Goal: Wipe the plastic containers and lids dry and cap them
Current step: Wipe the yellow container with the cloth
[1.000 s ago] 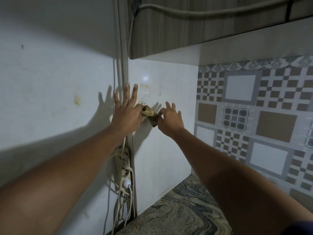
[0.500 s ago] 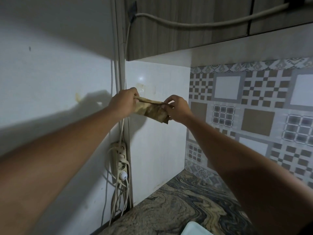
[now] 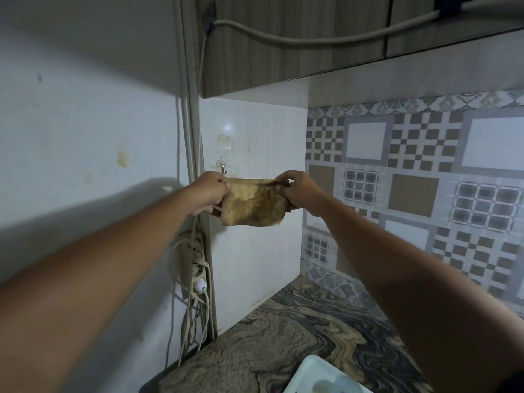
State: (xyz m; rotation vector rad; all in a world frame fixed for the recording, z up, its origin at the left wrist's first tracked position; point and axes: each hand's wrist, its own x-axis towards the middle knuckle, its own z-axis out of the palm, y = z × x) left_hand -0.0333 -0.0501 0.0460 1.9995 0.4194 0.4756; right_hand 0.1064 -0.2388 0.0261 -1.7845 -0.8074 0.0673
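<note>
Sitting at the bottom edge of view, a white plastic container (image 3: 314, 370), only partly in frame, rests on the marbled countertop (image 3: 283, 330); what lies inside it I cannot tell. Farther out, the left hand (image 3: 211, 192) and right hand (image 3: 300, 191) each pinch an upper corner of the brown cloth (image 3: 252, 205), spreading it between them in the air. Just beyond, the wall hook (image 3: 224, 167) stands bare. To do this step well, grip both corners firmly, fold the cloth to a dry face, then lower it to the container.

Both arms stretch forward, left grip (image 3: 210, 192) and right grip (image 3: 301, 192) pinching a cloth (image 3: 252, 205).
</note>
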